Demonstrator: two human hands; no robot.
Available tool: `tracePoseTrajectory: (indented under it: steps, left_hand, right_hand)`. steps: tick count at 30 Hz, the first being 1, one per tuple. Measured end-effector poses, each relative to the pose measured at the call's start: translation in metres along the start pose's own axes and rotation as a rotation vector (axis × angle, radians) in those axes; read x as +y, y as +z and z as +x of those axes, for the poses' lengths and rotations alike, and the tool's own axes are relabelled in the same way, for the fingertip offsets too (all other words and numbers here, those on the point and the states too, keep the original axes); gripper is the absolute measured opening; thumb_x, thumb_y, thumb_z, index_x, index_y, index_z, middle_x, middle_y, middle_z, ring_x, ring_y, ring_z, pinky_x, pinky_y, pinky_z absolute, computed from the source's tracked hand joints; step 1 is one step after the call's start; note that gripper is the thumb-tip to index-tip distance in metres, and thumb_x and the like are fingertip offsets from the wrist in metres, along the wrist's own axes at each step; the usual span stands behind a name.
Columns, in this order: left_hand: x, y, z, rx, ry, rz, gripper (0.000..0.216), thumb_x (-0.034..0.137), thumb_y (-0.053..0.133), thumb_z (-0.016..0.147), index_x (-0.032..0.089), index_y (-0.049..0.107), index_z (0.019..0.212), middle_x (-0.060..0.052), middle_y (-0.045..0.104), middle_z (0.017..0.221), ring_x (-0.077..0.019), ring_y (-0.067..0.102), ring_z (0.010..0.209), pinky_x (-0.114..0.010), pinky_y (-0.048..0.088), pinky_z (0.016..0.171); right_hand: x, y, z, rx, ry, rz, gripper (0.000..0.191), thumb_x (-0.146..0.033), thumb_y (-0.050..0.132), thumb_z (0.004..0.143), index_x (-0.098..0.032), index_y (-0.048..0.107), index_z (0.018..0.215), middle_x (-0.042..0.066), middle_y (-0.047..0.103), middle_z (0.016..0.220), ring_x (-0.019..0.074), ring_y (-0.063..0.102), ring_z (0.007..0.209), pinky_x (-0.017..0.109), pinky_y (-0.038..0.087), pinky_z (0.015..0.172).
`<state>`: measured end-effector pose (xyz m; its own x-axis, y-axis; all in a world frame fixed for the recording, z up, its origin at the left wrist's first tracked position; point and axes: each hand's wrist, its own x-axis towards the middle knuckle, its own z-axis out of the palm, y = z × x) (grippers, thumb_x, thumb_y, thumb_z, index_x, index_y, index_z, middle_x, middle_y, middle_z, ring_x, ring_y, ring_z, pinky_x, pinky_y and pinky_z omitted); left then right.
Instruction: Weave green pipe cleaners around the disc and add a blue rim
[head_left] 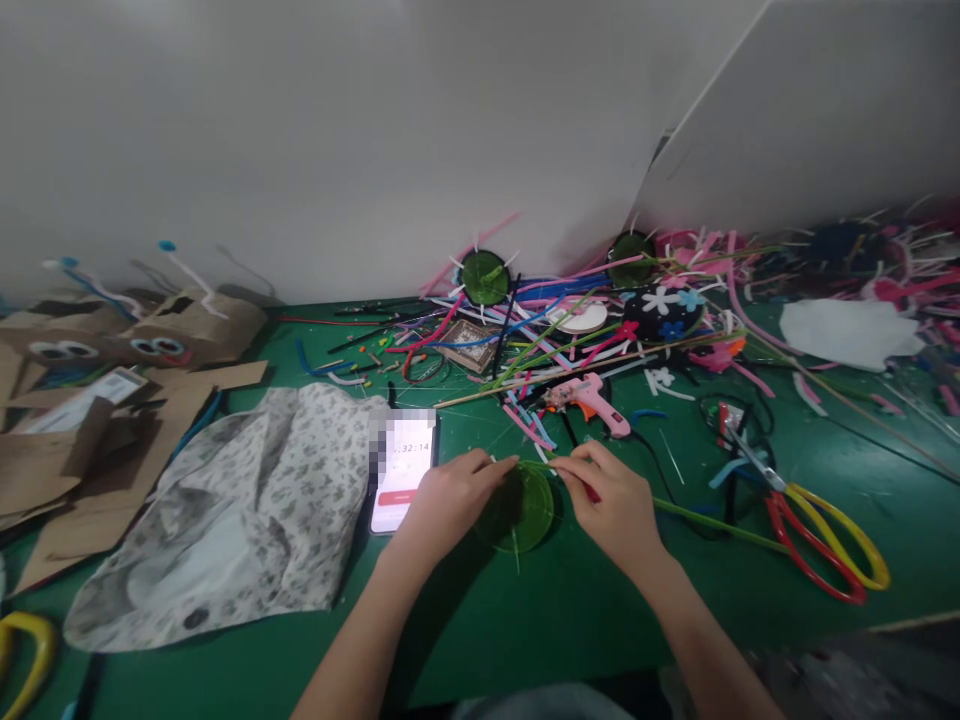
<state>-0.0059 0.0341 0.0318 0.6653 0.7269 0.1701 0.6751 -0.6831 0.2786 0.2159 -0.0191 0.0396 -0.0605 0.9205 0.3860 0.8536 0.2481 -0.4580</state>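
Observation:
My left hand (451, 497) rests on the left rim of a clear green plastic disc (523, 512) lying on the green table (525, 620), fingers closed on its edge. My right hand (611, 505) pinches a thin green stick (697, 518) at the disc's upper right edge; the stick runs off to the right across the table. A reddish piece shows under the right fingers. A pink glue gun (591, 398) lies just beyond both hands.
A phone (403, 470) with a lit screen lies left of the disc, beside a floral cloth (225, 520). Brown paper-bag crafts (112, 380) sit far left. Red-and-yellow scissors (814, 530) lie right. A heap of coloured pipe cleaners (540, 330) lines the white wall.

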Motion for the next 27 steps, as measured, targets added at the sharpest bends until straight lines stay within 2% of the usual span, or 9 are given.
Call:
tracePoseTrajectory:
  steps: [6,11,17,22,27]
  left_hand:
    - [0.0001,0.001,-0.0005,0.015,0.003,0.004,0.031,0.022,0.047,0.095,0.027,0.057,0.124,-0.003,0.063,0.089,-0.0138,0.063,0.074,-0.021,0.046,0.057]
    - [0.0009,0.0001,-0.0011,0.013,-0.001,0.004,0.031,0.022,0.047,0.095,0.026,0.057,0.124,-0.003,0.063,0.089,-0.0136,0.062,0.074,-0.02,0.046,0.058]
    - [0.0006,0.0005,-0.0016,0.009,0.008,0.003,0.032,0.021,0.046,0.095,0.026,0.056,0.125,-0.003,0.062,0.09,-0.0135,0.062,0.075,-0.021,0.046,0.058]
    - [0.0018,-0.0011,-0.0012,0.007,-0.001,0.011,0.032,0.022,0.046,0.096,0.027,0.056,0.125,-0.002,0.062,0.088,-0.0135,0.061,0.073,-0.02,0.044,0.055]
    - [0.0026,-0.0021,-0.0003,-0.003,0.0,0.025,0.031,0.022,0.045,0.096,0.027,0.056,0.125,-0.002,0.061,0.088,-0.0133,0.061,0.072,-0.02,0.043,0.055]
  right_hand:
    - [0.0002,-0.0019,-0.0014,0.062,0.007,-0.016,0.022,-0.019,0.049,0.09,-0.022,0.07,0.095,0.004,0.063,0.086,0.0113,0.057,0.068,0.022,0.04,0.06]
    - [-0.001,-0.0011,0.0,0.02,-0.037,-0.053,0.023,-0.018,0.049,0.089,-0.022,0.071,0.094,0.003,0.063,0.084,0.0098,0.054,0.062,0.021,0.036,0.054]
    - [-0.0028,-0.0013,0.0003,0.096,-0.014,-0.058,0.023,-0.018,0.048,0.089,-0.022,0.071,0.093,0.004,0.063,0.084,0.0118,0.058,0.07,0.022,0.039,0.059]
    - [-0.0021,0.0021,-0.0005,0.055,-0.031,-0.094,0.025,-0.015,0.049,0.088,-0.023,0.071,0.092,0.003,0.063,0.083,0.0106,0.056,0.065,0.022,0.035,0.054]
    - [0.0,0.0033,0.0004,0.108,-0.04,-0.085,0.022,-0.016,0.05,0.088,-0.022,0.072,0.092,0.004,0.063,0.082,0.0112,0.057,0.068,0.022,0.038,0.058]
